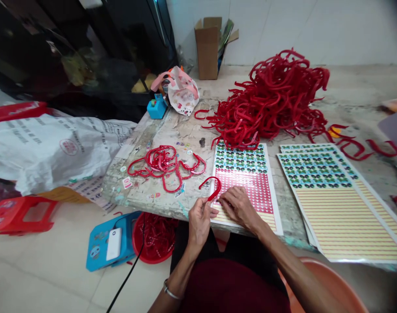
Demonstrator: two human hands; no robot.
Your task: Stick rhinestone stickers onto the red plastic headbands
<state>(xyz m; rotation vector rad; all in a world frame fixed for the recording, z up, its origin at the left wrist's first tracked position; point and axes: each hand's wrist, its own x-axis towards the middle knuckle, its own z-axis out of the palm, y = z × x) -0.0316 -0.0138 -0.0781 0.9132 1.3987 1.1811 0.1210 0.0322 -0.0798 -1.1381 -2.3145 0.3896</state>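
Observation:
A curved red strip is pinched in my left hand, its hooked end pointing up and left over the table. My right hand is closed close beside it, fingertips near the strip's lower end; whether they hold something is too small to tell. Both hands are at the front of a sticker sheet with green, pink and yellow rows. To the left lies a small group of red strips. A large tangled heap of red strips covers the back of the sheet's far side.
More sticker sheets overhang the table's front right edge. At the back stand a cardboard box, a patterned bag and a blue tape dispenser. Below left are a red basin and a blue stool.

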